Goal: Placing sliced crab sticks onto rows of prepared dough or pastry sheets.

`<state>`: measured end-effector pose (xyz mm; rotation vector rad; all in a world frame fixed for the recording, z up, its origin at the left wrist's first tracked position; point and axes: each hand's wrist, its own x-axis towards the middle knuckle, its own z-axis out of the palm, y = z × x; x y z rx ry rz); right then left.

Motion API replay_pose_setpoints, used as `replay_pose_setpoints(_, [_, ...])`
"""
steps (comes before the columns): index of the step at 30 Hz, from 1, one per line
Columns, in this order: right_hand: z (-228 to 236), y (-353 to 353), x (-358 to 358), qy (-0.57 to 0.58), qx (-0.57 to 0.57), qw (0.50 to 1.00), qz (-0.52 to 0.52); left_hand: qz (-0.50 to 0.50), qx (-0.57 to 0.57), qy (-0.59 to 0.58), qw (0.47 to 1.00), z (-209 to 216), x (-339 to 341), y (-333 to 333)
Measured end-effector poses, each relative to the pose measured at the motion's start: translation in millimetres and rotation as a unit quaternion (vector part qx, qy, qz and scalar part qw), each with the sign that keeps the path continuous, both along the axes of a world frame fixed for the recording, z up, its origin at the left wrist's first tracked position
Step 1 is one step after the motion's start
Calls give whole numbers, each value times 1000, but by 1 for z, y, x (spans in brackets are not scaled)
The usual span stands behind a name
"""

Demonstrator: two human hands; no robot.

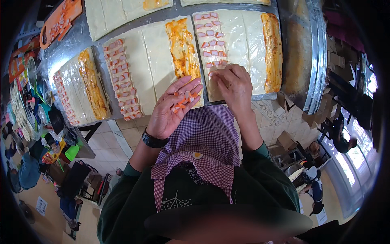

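My left hand [165, 114] is palm up with its fingers loosely cupped, holding several chopped crab stick pieces [187, 99] in orange and white. My right hand [236, 87] bends over a pale dough sheet [235, 38], its thumb and fingers pinched together at a small pink piece near the sheet's lower left. Rows of crab stick pieces [210, 33] run down that sheet's left edge. An orange sauce band [271, 53] covers its right edge. To the left lies another dough sheet [144, 53] with a similar crab stick strip and sauce band.
A smaller filled dough sheet [73, 89] lies farther left on the metal table. At the far left is an orange cutting board [61, 22] with chopped pieces. A plastic-wrapped tray [298, 49] stands at the right. Other people [30, 168] are at the left and right margins.
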<state>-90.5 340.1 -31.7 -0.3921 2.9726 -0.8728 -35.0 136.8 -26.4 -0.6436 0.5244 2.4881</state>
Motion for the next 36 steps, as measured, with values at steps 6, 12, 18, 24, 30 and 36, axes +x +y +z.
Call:
replay_pose_setpoints(6, [5,-1,4,5,-66,998,11,38,38,21,998,-5,-6,10])
replay_pose_setpoints(12, [26,-12,8,-17,-119,989,88,65,52,45,995,-13,-9,22])
replay_pose_setpoints(18, [14,-5,14,-10,-78,992,94,63,59,36,996,-15,-11,33])
replay_pose_setpoints(24, [9,-1,17,-32,-86,992,86,41,0,50,998,-16,-10,40])
replay_pose_setpoints(30, [7,-5,19,-35,-101,992,70,45,6,61,997,-21,-9,42])
replay_pose_setpoints(36, [7,-5,19,-79,-187,979,21,83,44,51,994,-26,-7,41])
